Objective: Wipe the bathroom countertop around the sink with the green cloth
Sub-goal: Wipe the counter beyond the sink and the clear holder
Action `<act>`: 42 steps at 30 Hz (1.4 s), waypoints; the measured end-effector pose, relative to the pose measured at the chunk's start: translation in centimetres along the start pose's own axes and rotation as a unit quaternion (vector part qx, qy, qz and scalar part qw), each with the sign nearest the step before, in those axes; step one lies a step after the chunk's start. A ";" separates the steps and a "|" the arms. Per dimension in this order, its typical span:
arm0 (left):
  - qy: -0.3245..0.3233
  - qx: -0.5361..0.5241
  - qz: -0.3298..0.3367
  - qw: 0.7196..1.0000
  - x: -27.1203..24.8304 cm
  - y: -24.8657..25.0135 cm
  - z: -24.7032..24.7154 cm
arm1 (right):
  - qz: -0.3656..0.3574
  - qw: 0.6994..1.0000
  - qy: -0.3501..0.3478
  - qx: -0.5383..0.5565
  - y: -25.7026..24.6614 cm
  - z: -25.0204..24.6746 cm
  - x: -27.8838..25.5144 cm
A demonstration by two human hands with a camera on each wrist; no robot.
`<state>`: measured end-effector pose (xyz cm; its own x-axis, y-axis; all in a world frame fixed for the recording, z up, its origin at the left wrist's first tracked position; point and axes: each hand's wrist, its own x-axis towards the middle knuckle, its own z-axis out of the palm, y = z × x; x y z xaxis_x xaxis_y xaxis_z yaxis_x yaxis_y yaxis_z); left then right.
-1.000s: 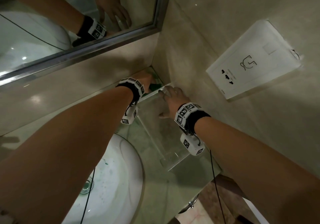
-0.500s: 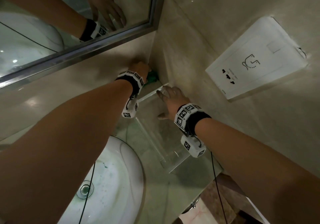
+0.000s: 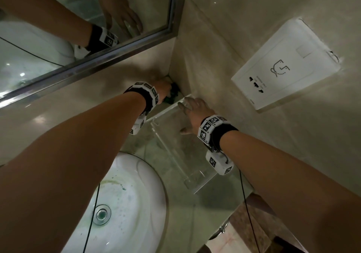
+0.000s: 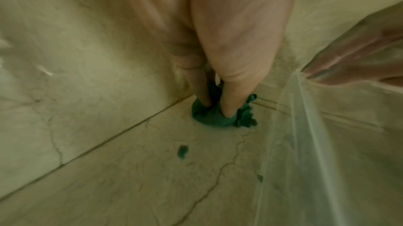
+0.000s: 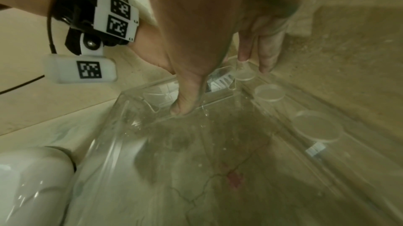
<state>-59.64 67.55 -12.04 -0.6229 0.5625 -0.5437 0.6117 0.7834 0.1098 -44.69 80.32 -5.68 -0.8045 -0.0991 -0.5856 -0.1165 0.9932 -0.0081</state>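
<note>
The green cloth (image 4: 209,117) is bunched into a small wad in the back corner of the marble countertop (image 4: 152,178), where the two walls meet. My left hand (image 4: 216,109) pinches it and presses it down; in the head view the cloth (image 3: 172,96) only peeks out past my left hand (image 3: 166,88). My right hand (image 3: 192,110) holds the far end of a clear acrylic tray (image 3: 181,151) beside the corner. In the right wrist view the thumb of my right hand (image 5: 220,86) is inside the tray (image 5: 196,143) and its fingers reach over the end wall.
The white sink (image 3: 132,204) lies near left of the tray. A mirror (image 3: 78,28) hangs on the back wall and a white socket plate (image 3: 283,67) on the right wall. A small green fleck (image 4: 182,150) lies on the counter.
My left hand has pushed the cloth deeper into the back corner, away from the tray. My right hand has stayed on the tray's end.
</note>
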 end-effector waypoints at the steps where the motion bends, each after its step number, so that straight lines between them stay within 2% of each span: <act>1: 0.002 -0.005 -0.006 1.000 0.1 -0.2 -0.1 | 0.001 1.000 -0.001 0.002 0.0 0.0 0.0; 6: 0.015 0.003 -0.050 0.999 1.0 -1.9 0.6 | 0.003 1.000 -0.005 0.005 0.1 0.0 0.1; 10: 0.003 0.025 -0.043 0.999 -0.3 -1.1 -0.4 | 0.002 1.000 -0.002 0.000 0.1 0.0 0.0; 17: 0.004 0.063 0.076 0.995 1.6 -0.6 1.3 | 0.004 1.000 0.002 0.001 -0.1 -0.3 -0.1; 23: -0.025 0.147 0.065 0.987 1.3 0.4 1.8 | 0.008 1.000 -0.004 0.007 0.0 -0.3 0.0; 28: -0.036 0.143 0.062 0.987 1.8 0.0 1.4 | 0.011 1.000 -0.011 0.011 0.0 -0.3 0.0; 32: -0.022 0.153 0.019 0.988 2.1 -1.1 1.6 | 0.012 1.000 -0.016 0.017 -0.1 -0.5 -0.1; 42: -0.002 0.148 -0.004 0.989 3.9 -1.5 1.4 | 0.016 1.000 -0.011 0.013 0.0 -0.2 0.0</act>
<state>-62.26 68.18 -15.50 -0.6269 0.5556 -0.5463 0.7233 0.6756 -0.1428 -44.84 80.35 -5.51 -0.7942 -0.0656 -0.6041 -0.0753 0.9971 -0.0093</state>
